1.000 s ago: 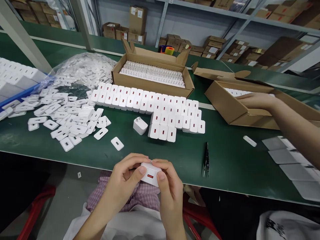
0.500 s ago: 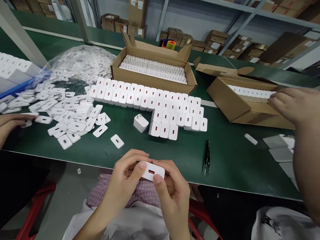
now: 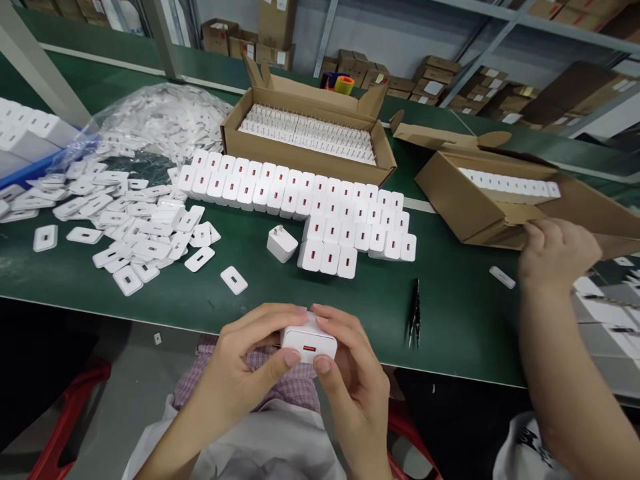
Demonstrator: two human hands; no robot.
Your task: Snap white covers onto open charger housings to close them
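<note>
Noted left hand [image 3: 240, 360] and right hand [image 3: 359, 375] both closed around one white charger [image 3: 323, 341], spread only to the width of its body; gripping with fingertips along the top and thumbs at the lower edge of the slotted face. Located charger at the near edge of the green bench [image 3: 370, 307], above the lap. Found just beyond the hands: a lone pronged charger [image 3: 283, 245], prongs uppermost, standing between them and the packed charger rows [image 3: 275, 190]. Logged to the left: single loose faceplate [image 3: 234, 280], spread faceplate pile [image 3: 150, 248], clear bag [image 3: 165, 120] of white parts, blue-rimmed tray [image 3: 20, 177]. Seen behind the rows: open carton [image 3: 310, 165] filled with pinned white pieces. Recorded to the right: black tweezers [image 3: 414, 313], small white piece [image 3: 502, 277], second open carton [image 3: 453, 200] with a white row inside. Observed co-worker's hand [image 3: 557, 255] at that carton's near side, cannot tell if touching; partly screening grey-white items [image 3: 605, 343] with the forearm.
</note>
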